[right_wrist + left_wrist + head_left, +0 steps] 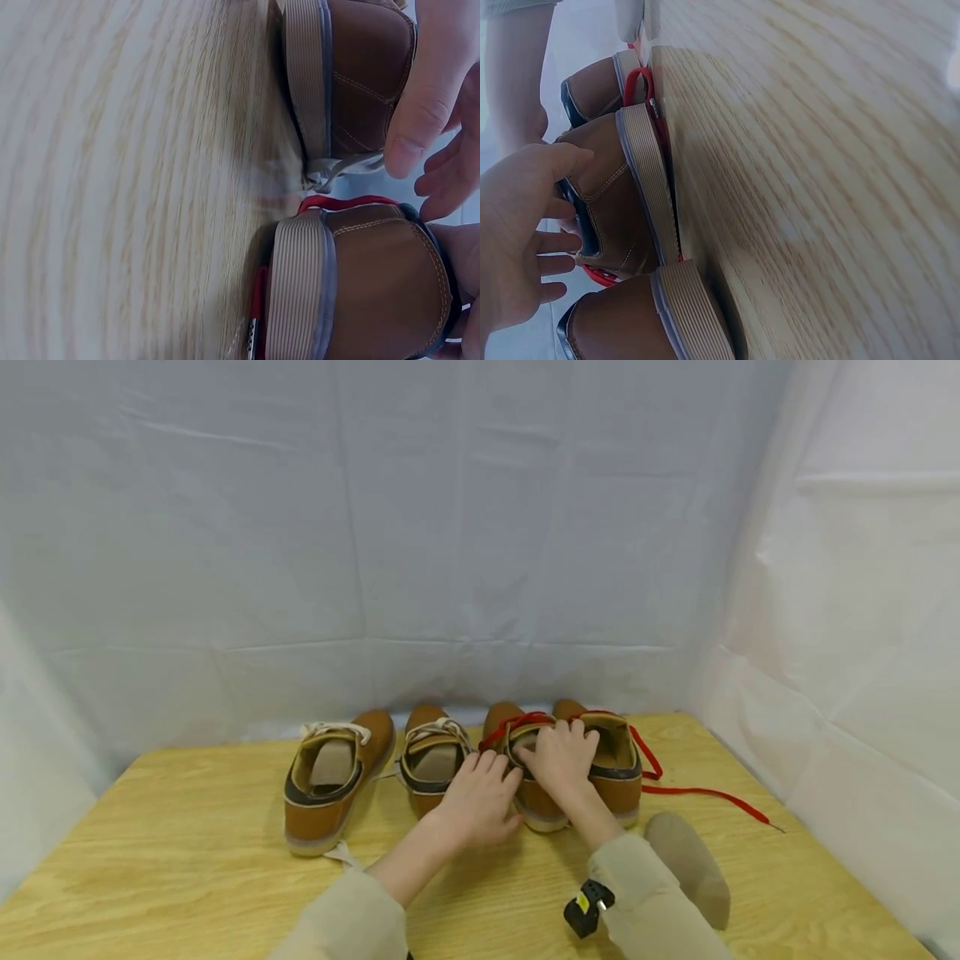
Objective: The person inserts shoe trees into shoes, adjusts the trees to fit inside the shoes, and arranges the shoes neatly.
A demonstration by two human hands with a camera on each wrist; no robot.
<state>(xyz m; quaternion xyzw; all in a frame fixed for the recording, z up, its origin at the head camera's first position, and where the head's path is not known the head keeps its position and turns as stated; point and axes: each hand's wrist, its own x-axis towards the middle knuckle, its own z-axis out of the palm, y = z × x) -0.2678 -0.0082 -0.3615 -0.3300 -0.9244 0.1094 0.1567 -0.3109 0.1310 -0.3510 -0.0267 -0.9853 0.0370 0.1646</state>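
Pale, creased sheeting point(225, 543) stands behind and to the sides of a wood-grained table point(217, 885), which carries four brown shoes in a row, toes toward the rear sheet. Landmark for positions: the left red-laced shoe point(538, 806), third from left in the head view. Right hand point(564, 762) is at the opening of the landmark, thumb at the collar; whether the fingers grip anything inside cannot be told. Left hand point(480, 800) is near the landmark's heel on its left side, fingers loosely spread and holding nothing; thumb contact with the heel is unclear. Just right of the landmark: the right red-laced shoe point(618, 795). A red lace point(708, 791) trails farther right across the wood, metal tip outward. Just left of the landmark: the right white-laced shoe point(425, 803), partly behind the left hand; farther left, the left white-laced shoe point(315, 822). Beige insoles show inside both. Nearer the wearer and right of the landmark, a loose insole point(693, 872) lies beside the right sleeve point(637, 881). Black device point(588, 908) at that sleeve.
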